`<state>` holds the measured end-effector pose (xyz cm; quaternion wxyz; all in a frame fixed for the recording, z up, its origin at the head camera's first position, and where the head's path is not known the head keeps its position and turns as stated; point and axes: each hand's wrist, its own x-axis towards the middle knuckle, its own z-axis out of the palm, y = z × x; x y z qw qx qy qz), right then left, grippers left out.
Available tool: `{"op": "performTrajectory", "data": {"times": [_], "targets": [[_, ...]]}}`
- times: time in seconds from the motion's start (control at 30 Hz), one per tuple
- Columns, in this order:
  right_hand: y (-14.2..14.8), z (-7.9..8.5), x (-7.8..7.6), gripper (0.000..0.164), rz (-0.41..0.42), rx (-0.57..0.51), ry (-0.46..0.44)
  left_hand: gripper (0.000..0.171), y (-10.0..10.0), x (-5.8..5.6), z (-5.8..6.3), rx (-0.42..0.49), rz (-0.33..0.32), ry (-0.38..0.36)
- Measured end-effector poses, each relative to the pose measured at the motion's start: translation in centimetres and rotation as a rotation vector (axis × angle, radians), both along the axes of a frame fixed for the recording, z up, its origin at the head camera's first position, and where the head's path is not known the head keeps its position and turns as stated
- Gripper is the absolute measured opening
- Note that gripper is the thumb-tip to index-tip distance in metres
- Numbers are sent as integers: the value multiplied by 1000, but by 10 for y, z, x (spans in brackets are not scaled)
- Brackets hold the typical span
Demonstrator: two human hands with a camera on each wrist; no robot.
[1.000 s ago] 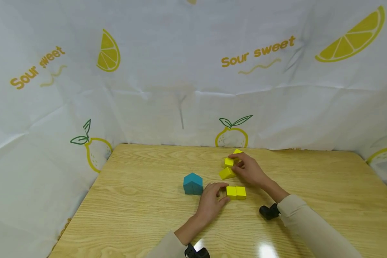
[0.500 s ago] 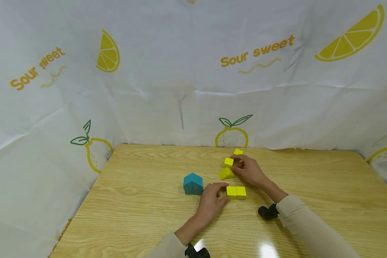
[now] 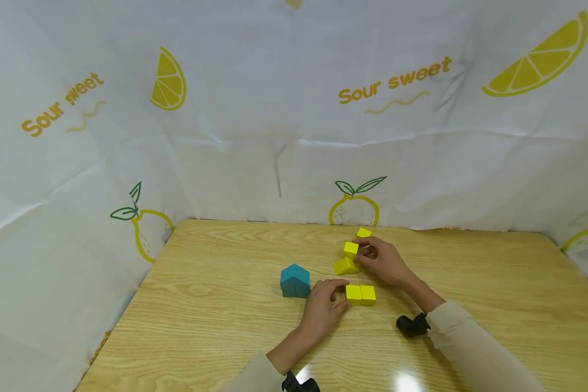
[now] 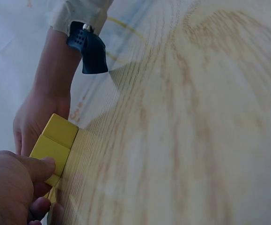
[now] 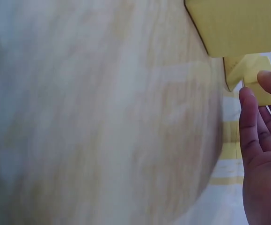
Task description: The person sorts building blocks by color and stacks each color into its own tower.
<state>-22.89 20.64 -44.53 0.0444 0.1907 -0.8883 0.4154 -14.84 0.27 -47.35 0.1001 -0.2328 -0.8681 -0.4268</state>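
Two yellow blocks stand side by side near the middle of the table. My left hand [image 3: 320,310] pinches the left yellow block [image 3: 353,294], with the thumb at its near side and a finger at its far side. In the left wrist view the thumb lies against that block [image 4: 50,149]. My right hand [image 3: 383,262] is farther back, with thumb and finger at a small yellow cube [image 3: 350,249]; the right wrist view shows them pinching the cube [image 5: 262,93]. A yellow wedge [image 3: 345,266] lies just in front of the cube. Part of its side is hidden.
A blue house-shaped group of blocks [image 3: 295,281] stands left of my left hand. Another yellow block [image 3: 364,233] lies near the back of the wooden table [image 3: 215,316]. A white lemon-print cloth [image 3: 245,174] hangs behind the table.
The right hand's finger has drawn slightly rightward along the small yellow cube, showing more of the back block. The left hand keeps its place. The head view has shifted a little.
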Motion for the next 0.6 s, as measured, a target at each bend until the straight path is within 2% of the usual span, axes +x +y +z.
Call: {"op": "performTrajectory", "data": {"times": [0.23, 0.43, 0.6], "targets": [[4, 7, 7, 39, 22, -31, -5, 37, 0, 0, -1, 0, -3, -3], [10, 14, 17, 40, 46, -91, -23, 38, 0, 0, -3, 4, -4, -3], [15, 19, 27, 39, 60, -131, -4, 38, 0, 0, -4, 8, -5, 4]]}}
